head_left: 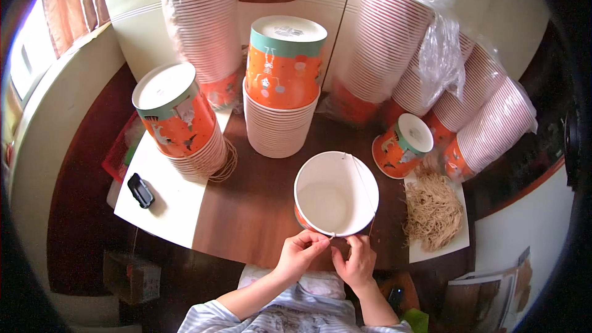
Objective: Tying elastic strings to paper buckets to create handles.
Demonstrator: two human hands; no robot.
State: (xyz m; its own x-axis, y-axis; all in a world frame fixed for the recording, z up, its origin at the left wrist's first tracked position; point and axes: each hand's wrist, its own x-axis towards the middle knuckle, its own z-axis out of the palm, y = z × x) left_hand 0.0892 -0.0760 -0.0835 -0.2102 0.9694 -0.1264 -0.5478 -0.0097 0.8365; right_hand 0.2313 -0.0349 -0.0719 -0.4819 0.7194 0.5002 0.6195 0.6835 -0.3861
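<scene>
An open orange paper bucket (336,192) with a white inside stands upright near the table's front edge. A thin string (362,176) runs across its mouth from the far rim to the near rim. My left hand (300,253) pinches the string end at the near rim. My right hand (356,260) sits close beside it, fingers curled on the same string just below the rim. Both hands nearly touch.
Stacks of upturned orange buckets stand at the left (183,124) and centre (283,86). Tall bagged stacks (394,37) lean at the back and right. A single bucket (404,143) lies tipped beside a heap of tan strings (433,209). A small black device (140,190) rests on white board.
</scene>
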